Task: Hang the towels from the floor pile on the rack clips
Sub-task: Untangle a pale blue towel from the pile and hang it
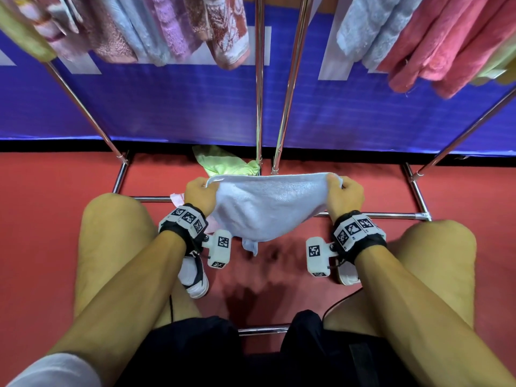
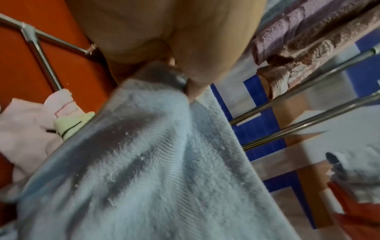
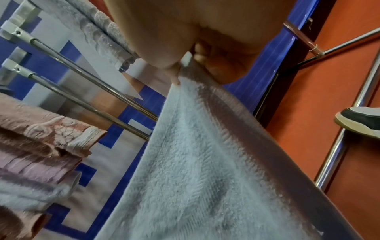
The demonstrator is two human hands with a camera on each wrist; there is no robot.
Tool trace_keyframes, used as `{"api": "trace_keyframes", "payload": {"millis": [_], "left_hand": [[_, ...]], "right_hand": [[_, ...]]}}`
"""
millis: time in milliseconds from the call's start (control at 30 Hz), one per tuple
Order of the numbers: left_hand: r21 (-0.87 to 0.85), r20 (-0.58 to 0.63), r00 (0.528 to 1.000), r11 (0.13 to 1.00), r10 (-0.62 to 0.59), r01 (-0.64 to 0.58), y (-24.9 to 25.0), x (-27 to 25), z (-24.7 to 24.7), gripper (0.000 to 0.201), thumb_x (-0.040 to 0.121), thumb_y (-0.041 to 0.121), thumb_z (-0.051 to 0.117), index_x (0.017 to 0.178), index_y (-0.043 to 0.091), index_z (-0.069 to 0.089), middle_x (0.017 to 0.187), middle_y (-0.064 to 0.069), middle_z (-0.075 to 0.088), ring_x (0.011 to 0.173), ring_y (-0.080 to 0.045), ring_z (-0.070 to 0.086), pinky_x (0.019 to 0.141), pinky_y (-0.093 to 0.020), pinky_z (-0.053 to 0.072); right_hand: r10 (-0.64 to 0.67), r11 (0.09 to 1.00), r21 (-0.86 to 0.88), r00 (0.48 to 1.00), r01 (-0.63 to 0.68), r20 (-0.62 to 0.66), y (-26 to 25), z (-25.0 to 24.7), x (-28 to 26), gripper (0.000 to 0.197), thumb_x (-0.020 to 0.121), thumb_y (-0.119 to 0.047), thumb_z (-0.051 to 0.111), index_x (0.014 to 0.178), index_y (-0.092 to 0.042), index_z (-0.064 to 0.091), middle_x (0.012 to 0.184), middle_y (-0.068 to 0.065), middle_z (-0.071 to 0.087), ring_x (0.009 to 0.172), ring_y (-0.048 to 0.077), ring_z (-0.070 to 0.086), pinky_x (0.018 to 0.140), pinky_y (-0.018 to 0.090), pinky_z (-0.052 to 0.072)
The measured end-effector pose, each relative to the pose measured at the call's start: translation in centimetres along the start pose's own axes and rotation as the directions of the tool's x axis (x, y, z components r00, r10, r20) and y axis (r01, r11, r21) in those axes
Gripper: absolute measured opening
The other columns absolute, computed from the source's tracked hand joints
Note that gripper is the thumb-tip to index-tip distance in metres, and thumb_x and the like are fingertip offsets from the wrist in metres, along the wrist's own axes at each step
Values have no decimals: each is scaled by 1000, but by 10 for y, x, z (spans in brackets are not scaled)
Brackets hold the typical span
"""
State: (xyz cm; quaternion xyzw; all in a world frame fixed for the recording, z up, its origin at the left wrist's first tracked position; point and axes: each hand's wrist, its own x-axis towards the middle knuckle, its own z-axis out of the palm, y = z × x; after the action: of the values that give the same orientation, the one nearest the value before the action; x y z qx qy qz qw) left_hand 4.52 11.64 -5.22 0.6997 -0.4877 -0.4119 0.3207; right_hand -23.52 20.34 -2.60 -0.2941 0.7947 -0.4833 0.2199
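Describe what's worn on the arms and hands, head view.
Bare hands, no gloves. Left hand and right hand each carry a black wrist strap ringed with white blocks bearing black square fiducial markers, plus a white boxy camera housing with more markers. Forearms are bare; a white sleeve covers the left upper arm.

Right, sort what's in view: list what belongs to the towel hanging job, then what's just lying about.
Job:
- light blue towel, gripped at its top corners by left hand and right hand
- green towel and pink towel on the floor
- rack, already carrying hung towels

Lying about:
- blue banner
- black cable
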Motion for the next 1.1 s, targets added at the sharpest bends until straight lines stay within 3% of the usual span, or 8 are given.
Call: {"api": "trace_keyframes", "payload": {"millis": [100, 200, 367, 500, 600, 700, 800, 1100], "left_hand": [[-179, 174, 982, 979, -66, 97, 10, -13, 7, 26, 87, 30, 70, 75, 9, 63, 72, -6, 55, 65, -17, 46, 63, -28, 39], [-262, 358, 933, 956, -29, 130, 11, -30, 21, 30, 77, 41, 75, 83, 12, 75, 83, -12, 61, 76, -19, 52, 71, -34, 43], [-270, 547, 832, 960, 93, 70, 18, -61, 39, 12, 94, 6, 61, 89, 8, 72, 87, -19, 68, 76, -26, 61, 73, -40, 52], [-236, 562, 819, 971, 111, 30, 25, -67, 40, 17, 89, 7, 68, 73, 3, 68, 66, -6, 60, 60, -14, 52, 58, -25, 44], [-295, 524, 842, 955, 127, 39, 28, -64, 39, 40, 77, 19, 79, 81, -15, 59, 76, -11, 54, 71, -20, 48, 68, -36, 44], [-345, 435, 890, 938, 139, 22, 34, -63, 36, 8, 84, 3, 73, 81, 5, 66, 78, -12, 65, 77, -26, 60, 80, -50, 52], [-348, 392, 912, 937, 120, 27, 38, -65, 32, 14, 87, 0, 69, 84, 12, 66, 78, -12, 67, 80, -28, 63, 86, -50, 55], [-253, 536, 820, 965, 202, -72, 39, -77, 33, 20, 83, 18, 59, 102, 19, 67, 86, -3, 66, 85, -21, 61, 90, -47, 53]], "right_hand": [[-61, 998, 7, 991, 60, 123, -4, 7, -6, 9, 86, -15, 60, 89, -19, 67, 76, 2, 64, 71, 18, 56, 71, 28, 48], [-139, 990, 85, 915, 115, 379, -10, 17, -24, 31, 87, -7, 56, 108, -29, 54, 66, 4, 56, 54, 16, 50, 55, 27, 45], [-189, 982, 140, 726, 128, 661, -19, 31, -59, 36, 86, 5, 45, 88, -31, 49, 57, 8, 50, 46, 19, 47, 43, 28, 43], [-147, 986, 162, 719, 48, 679, -22, 34, -57, 34, 78, 14, 43, 88, -14, 58, 70, 22, 61, 58, 25, 56, 57, 39, 52], [-162, 985, 159, 716, 72, 679, -26, 33, -54, 35, 82, 15, 44, 87, -15, 62, 62, 3, 65, 60, 20, 60, 62, 39, 56], [-248, 969, 152, 717, 196, 652, -26, 31, -51, 27, 89, 4, 52, 85, -19, 66, 62, -5, 65, 60, 12, 62, 64, 32, 57], [-372, 912, 96, 702, 400, 607, -23, 30, -47, 16, 90, -6, 62, 90, -17, 73, 72, -11, 65, 65, -1, 59, 69, 16, 45], [-496, 785, 4, 625, 619, 603, -11, 29, -45, 8, 87, -14, 69, 81, -10, 66, 78, -12, 49, 64, -7, 44, 65, 8, 31]]}}
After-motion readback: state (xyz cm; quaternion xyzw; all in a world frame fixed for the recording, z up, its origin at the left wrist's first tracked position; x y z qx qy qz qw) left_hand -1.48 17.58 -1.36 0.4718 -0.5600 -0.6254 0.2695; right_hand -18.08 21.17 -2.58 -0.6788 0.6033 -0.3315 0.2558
